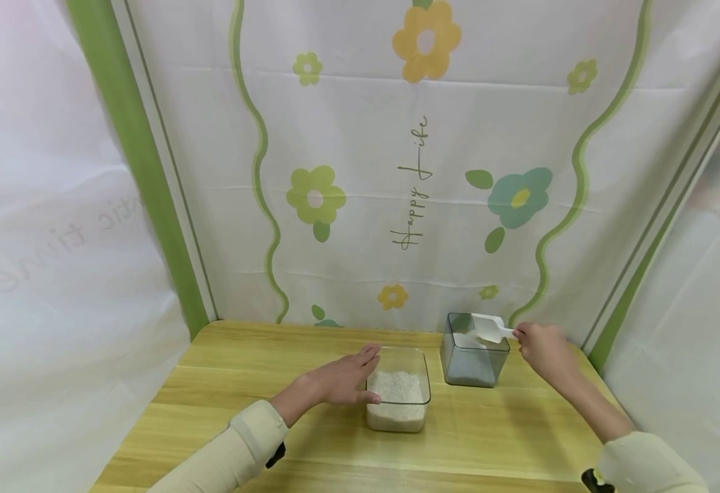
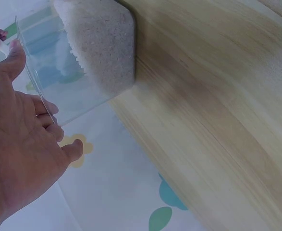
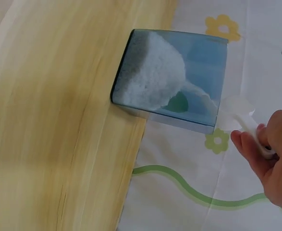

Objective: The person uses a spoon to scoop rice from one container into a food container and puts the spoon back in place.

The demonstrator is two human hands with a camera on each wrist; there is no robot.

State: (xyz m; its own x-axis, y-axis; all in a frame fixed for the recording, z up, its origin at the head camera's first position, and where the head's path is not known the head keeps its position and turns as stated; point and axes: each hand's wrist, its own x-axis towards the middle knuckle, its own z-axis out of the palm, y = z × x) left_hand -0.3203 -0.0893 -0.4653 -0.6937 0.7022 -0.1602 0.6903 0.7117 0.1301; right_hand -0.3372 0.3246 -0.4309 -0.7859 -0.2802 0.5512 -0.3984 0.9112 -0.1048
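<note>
My right hand (image 1: 547, 352) pinches the handle of a white scoop (image 1: 488, 328), held tilted over the mouth of a smoky blue-grey square box (image 1: 472, 370). In the right wrist view, white rice-like grains (image 3: 155, 72) lie heaped in the box, and a pale stream trails from the scoop (image 3: 237, 111) into it. My left hand (image 1: 341, 378), fingers spread, rests at the left rim of a clear container (image 1: 424, 373). Fine white grains (image 2: 100, 45) fill the lower part of that container. Its thumb and fingertips touch the rim in the left wrist view.
Both containers stand on a wood-grain table (image 1: 237, 373), the smoky box to the right and farther back. A white flowered curtain (image 1: 360, 260) hangs at the table's back edge, with more white sheeting (image 1: 76, 274) along both sides.
</note>
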